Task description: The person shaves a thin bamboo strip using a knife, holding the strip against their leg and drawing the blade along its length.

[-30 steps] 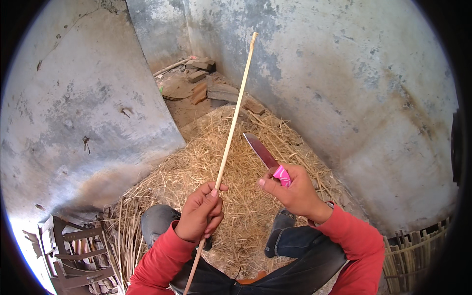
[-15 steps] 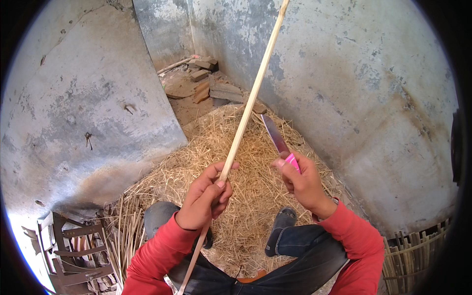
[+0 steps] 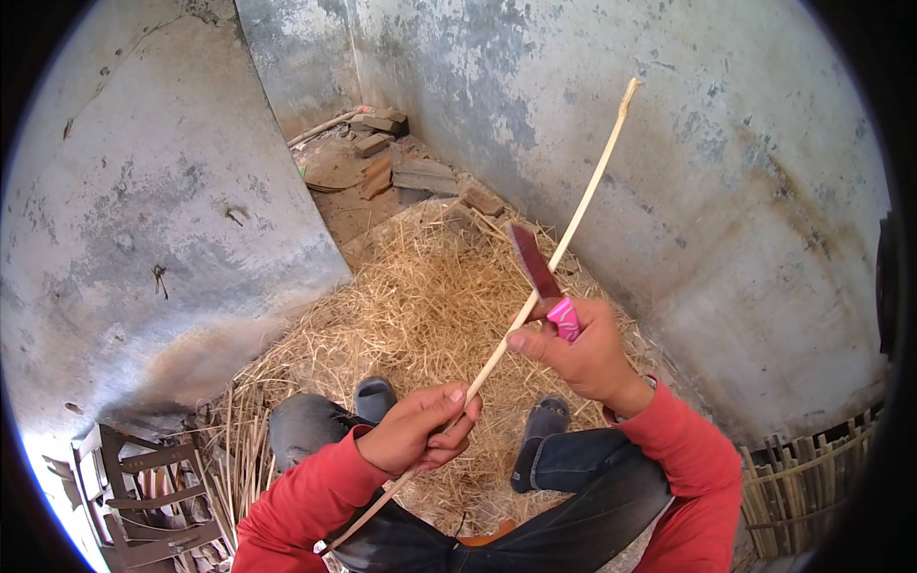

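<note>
A long, pale wooden strip point(image 3: 594, 181) slants from my lap up toward the right wall. My left hand point(image 3: 425, 427) is closed around its lower part, above my left thigh. In my right hand point(image 3: 585, 351) is a knife point(image 3: 536, 265) with a pink handle, its dark blade pointing up and to the left. The blade crosses the strip near its middle, and my right thumb lies against the strip just below. Whether the cutting edge touches the wood I cannot tell.
Straw-like shavings point(image 3: 401, 296) cover the floor between my feet and the walls. Bricks and rubble point(image 3: 420, 175) lie in the far corner. A dark wooden frame point(image 3: 158, 497) and loose strips point(image 3: 239, 449) stand at left; a slatted basket point(image 3: 807, 492) stands at right.
The strip has tilted to the right, and its far tip has come down into view. My left hand has moved lower and slightly right. The knife now meets the strip.
</note>
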Demonstrator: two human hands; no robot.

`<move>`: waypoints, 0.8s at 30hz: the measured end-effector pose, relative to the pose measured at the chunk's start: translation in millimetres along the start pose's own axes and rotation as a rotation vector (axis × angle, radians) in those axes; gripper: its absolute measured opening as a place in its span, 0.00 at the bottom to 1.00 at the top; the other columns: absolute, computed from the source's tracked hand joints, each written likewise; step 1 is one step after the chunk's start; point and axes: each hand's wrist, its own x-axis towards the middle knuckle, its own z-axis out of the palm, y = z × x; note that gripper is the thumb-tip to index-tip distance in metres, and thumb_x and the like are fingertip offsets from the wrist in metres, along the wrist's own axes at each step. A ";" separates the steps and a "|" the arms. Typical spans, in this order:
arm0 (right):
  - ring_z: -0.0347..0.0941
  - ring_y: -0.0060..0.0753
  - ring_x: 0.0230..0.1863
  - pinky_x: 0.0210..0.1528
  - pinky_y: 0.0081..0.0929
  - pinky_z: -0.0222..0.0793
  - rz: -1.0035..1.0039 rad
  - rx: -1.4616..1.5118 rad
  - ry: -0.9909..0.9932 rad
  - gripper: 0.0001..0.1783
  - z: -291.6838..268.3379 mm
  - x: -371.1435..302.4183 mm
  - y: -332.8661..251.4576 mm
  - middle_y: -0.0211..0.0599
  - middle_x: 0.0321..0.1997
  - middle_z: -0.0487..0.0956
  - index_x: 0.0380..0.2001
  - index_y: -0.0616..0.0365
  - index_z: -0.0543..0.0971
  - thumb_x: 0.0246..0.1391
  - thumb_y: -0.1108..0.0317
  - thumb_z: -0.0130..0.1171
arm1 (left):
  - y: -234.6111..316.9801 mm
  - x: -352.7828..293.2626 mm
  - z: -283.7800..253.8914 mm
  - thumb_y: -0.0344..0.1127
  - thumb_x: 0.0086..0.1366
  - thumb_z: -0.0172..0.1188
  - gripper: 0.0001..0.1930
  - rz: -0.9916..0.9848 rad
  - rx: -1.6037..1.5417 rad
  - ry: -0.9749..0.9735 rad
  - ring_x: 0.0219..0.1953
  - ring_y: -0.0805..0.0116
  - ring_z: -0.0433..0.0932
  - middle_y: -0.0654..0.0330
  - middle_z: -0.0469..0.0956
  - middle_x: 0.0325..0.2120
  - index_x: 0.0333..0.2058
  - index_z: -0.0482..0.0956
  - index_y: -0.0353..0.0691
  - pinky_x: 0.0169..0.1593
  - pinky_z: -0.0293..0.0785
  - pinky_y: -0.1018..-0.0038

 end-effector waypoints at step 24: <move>0.64 0.34 0.13 0.19 0.35 0.57 -0.263 -0.502 0.319 0.20 6.8 9.1 19.3 0.41 0.13 0.65 0.27 0.61 0.75 0.70 0.57 0.55 | -0.5 -5.0 -0.7 0.38 0.82 0.42 0.27 0.052 -0.054 0.043 0.15 0.81 0.53 0.70 0.56 0.18 0.75 0.53 0.48 0.18 0.53 0.82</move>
